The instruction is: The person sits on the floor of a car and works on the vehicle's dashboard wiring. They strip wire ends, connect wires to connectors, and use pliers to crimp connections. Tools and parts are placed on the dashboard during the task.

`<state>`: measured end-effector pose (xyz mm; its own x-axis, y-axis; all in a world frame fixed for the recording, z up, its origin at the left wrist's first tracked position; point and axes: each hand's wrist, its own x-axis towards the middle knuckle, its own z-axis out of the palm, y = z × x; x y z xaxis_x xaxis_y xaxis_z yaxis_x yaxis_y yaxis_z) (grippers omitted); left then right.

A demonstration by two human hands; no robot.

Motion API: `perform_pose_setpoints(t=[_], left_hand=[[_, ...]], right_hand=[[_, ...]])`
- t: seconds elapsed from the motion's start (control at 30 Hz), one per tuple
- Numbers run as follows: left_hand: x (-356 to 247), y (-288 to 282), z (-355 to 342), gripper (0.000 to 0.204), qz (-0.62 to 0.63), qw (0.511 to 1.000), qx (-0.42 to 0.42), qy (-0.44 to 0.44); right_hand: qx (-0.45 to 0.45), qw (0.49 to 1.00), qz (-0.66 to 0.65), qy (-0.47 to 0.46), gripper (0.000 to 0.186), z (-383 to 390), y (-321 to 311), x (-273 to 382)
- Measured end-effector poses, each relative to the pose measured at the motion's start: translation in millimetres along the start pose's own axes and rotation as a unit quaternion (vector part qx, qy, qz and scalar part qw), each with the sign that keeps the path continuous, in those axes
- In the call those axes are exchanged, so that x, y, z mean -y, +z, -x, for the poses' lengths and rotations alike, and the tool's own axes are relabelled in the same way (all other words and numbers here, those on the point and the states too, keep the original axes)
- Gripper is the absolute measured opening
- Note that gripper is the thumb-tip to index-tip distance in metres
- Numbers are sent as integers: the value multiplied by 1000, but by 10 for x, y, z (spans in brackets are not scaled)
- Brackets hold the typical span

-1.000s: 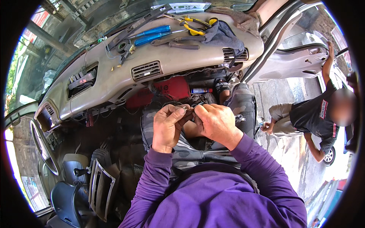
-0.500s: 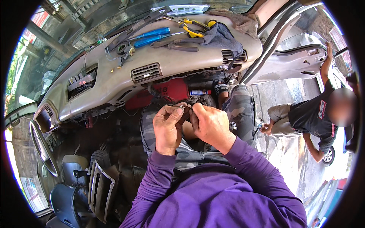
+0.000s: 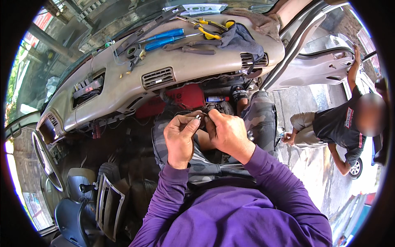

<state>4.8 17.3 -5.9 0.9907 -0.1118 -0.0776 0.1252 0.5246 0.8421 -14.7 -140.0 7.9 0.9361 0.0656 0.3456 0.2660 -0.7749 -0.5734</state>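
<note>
Both hands meet above my lap, below the dashboard's front edge. My left hand (image 3: 180, 140) is closed in a pinch, thumb against fingers. A tiny shiny metal piece (image 3: 198, 117) shows at its fingertips; its exact kind is too small to tell. My right hand (image 3: 231, 136) is closed too, with its thumb and forefinger pressed together right beside the piece. What lies between the right fingers is hidden by the hand. Camouflage trousers (image 3: 260, 119) cover my legs under and beside the hands.
On the beige dashboard (image 3: 119, 88) lie blue screwdrivers (image 3: 164, 42), yellow-handled pliers (image 3: 207, 32), dark-handled pliers (image 3: 193, 49) and a grey cloth (image 3: 242, 41). A red box (image 3: 189, 96) sits in the footwell. At right, a person (image 3: 337, 119) stands by the open door (image 3: 317, 70).
My left hand has shifted slightly left and the right hand slightly down and right. The shiny piece at the left fingertips shows more clearly.
</note>
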Motion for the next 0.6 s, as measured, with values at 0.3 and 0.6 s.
perform_pose_setpoints(t=[0.3,0.6], left_hand=[[-192,-33,79,17,-167,983,46,-60],[-462,197,223,16,-334,937,84,53]], right_hand=[[83,925,-361,82,18,-70,-269,-61],[-18,961,-278,2,11,31,-244,135]])
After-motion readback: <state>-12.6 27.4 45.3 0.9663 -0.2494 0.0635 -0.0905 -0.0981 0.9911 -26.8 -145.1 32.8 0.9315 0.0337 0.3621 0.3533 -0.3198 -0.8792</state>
